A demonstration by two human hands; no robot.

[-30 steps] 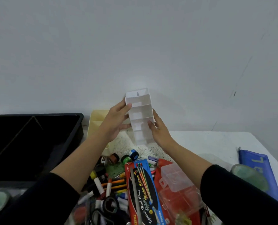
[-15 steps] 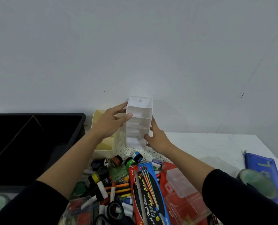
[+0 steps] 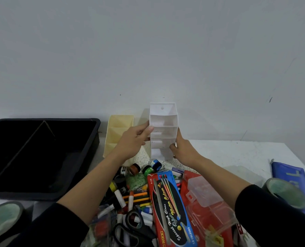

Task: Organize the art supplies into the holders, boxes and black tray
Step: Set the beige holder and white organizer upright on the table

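- White tiered holder is gripped upright at the back of the table, against the wall, just right of the cream holder.
- Its long axis is seen running vertically, compartments facing the camera.
- Left hand is clamped on its left edge, right hand on its lower right edge; both are equally near.
- Supplies are piled just in front; the black tray stands empty at left.

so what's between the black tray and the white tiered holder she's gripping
In the head view, a cream plastic compartment holder stands against the wall between the black plastic tray and the white tiered holder; the left hand partly covers it.
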